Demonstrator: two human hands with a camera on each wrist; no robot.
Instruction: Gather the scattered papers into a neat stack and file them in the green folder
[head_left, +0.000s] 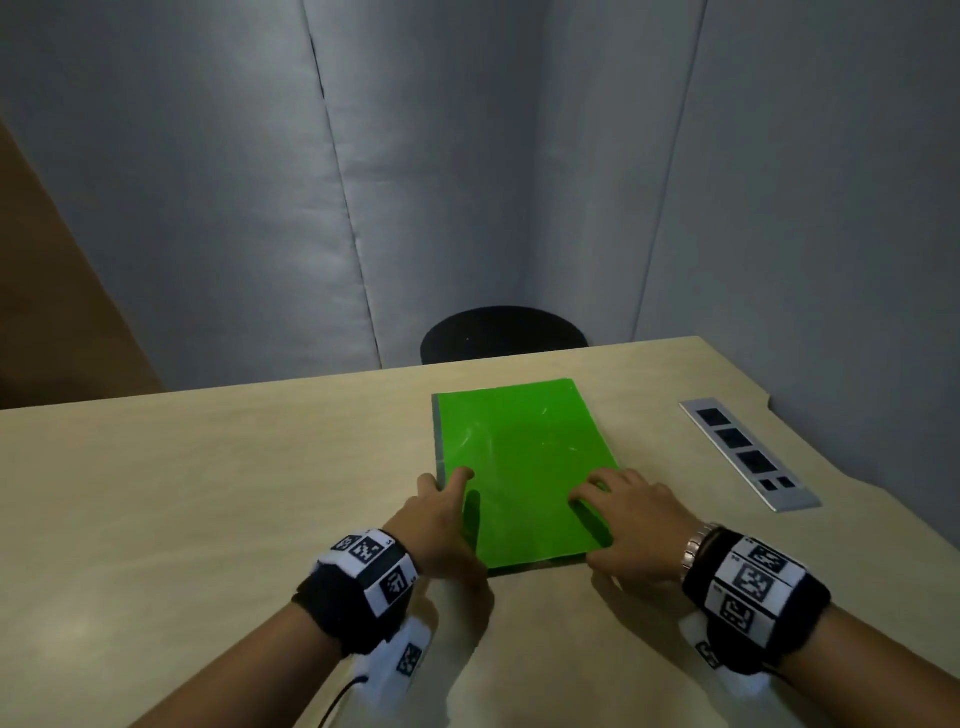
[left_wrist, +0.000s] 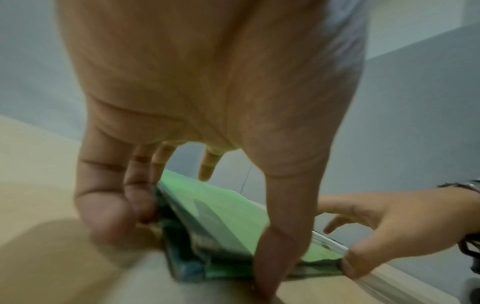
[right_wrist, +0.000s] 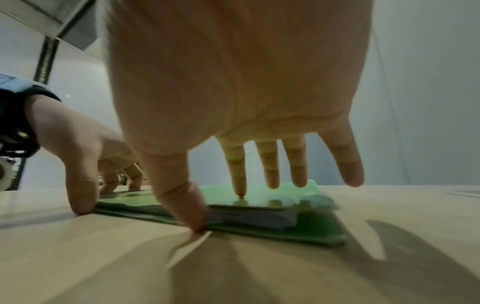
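Observation:
The green folder (head_left: 524, 457) lies closed and flat on the table, a little right of centre. My left hand (head_left: 441, 514) stands at its near left corner: straight fingers press against the spine side, the index finger lies on the cover, the thumb (left_wrist: 270, 257) touches the near edge. My right hand (head_left: 623, 514) rests on the near right part with its fingers (right_wrist: 270, 164) straight over the cover and its thumb (right_wrist: 182, 201) against the near edge. A stack of white papers (right_wrist: 259, 218) shows between the covers. No loose sheets are in sight.
The light wooden table (head_left: 208, 493) runs wide to the left. A silver socket panel (head_left: 748, 452) is set into it at the right. A black round seat (head_left: 504, 332) stands behind the far edge, in front of grey padded walls.

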